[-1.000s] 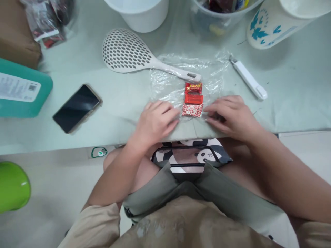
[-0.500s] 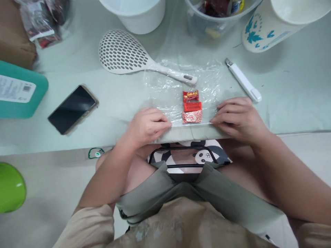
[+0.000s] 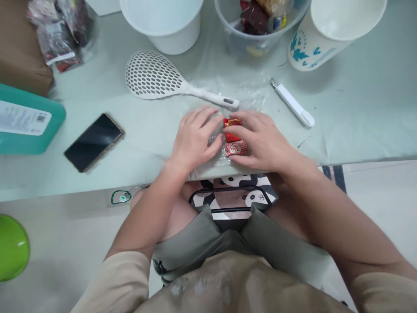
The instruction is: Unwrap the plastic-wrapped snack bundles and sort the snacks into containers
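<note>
near the middle of the frame, the left hand [image 3: 197, 139] rests over the clear plastic wrap [image 3: 211, 161], its fingers curled, thumb apart from them. the right hand [image 3: 260, 141] reaches over the small red packets [image 3: 235, 148], fingers spread; whether either grips anything, i can't tell from here. the slotted ladle [image 3: 156, 76] lies above them, the white cutter [image 3: 293, 104] to the right, and the phone [image 3: 94, 142] at left.
</note>
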Demonstrator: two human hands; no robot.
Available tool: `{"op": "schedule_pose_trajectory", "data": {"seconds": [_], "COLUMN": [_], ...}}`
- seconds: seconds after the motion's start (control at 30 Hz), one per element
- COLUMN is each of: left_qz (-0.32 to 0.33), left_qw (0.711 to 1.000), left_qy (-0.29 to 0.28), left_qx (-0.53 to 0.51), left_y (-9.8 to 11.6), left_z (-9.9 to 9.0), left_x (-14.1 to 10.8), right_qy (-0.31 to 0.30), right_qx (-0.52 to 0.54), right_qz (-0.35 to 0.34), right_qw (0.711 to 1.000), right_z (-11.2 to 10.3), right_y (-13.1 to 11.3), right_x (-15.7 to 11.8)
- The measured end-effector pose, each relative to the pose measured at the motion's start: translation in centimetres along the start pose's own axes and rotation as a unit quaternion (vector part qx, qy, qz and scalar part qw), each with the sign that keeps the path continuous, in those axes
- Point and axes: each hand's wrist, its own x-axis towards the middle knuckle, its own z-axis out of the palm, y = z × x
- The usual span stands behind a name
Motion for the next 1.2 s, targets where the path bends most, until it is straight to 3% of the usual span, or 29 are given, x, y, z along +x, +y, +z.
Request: {"op": "schedule_pose_trajectory", "data": {"seconds": [0.13,0.47,0.67,0.9,1.07,1.2], "left_qz": [-0.038,-0.057,-0.070,-0.075,-0.075,-0.074], "left_qw": [0.999,0.992,0.985,0.984,0.984,0.985], "left_qy": [-0.025,-0.111,-0.151,-0.160,-0.157,-0.155], "left_qx": [0.030,0.028,0.036,0.036,0.031,0.027], "left_y": [-1.1,-1.0,-0.8,-0.6,-0.8,-0.8], "left_z": [0.7,-0.6,-1.3,-1.5,-1.4,-1.4], "left_x": [0.1,-0.5,-0.5,-0.7,-0.8,-0.7], "right_qy": [-0.045,-0.001,0.007,0.018,0.049,0.121], "right_qx": [-0.020,0.028,0.006,0.008,0.067,0.085], "right_qz": [0.015,0.009,0.004,0.001,0.088,0.186], "right_qw": [0.999,1.000,1.000,1.000,0.993,0.971], "right_z": [0.5,-0.1,-0.1,0.0,-0.1,-0.1], "right_y": [0.3,1.1,1.1,0.3,0.1,0.4], "right_x": [0.4,0.2,0.3,0.8,0.9,0.6]}}
